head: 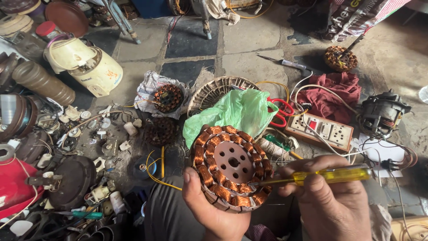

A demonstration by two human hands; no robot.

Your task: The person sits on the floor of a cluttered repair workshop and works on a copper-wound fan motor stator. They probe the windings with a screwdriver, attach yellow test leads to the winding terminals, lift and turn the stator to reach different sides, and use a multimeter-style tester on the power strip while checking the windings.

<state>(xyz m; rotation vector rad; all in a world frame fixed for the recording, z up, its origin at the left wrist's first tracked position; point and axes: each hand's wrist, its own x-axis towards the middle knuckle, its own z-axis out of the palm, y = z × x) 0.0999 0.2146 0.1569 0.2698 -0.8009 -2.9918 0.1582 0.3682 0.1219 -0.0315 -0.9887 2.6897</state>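
Stone paving (249,40), dusty and crowded with repair clutter, filled the head-camera view from above. Low in the middle, the left hand (214,207) cupped a round motor stator (232,167) from beneath, thumb up its left edge and fingers hidden under it; copper wire coils ringed a reddish hub pierced with holes. The right hand (332,201) was closed around a yellow-handled screwdriver (321,175), held nearly level, its metal shaft reaching left so the tip touched the coils at the stator's lower right. Just behind the stator lay a green plastic bag (236,111) resting against a woven basket (214,89). Red-handled scissors (281,109) and a switchboard with sockets (321,130) sat to the right, beside a maroon cloth (339,91) and a dark electric motor (383,114). On the left stood a cream-coloured appliance body (89,67), with another copper-wound stator (168,98) on crumpled paper.
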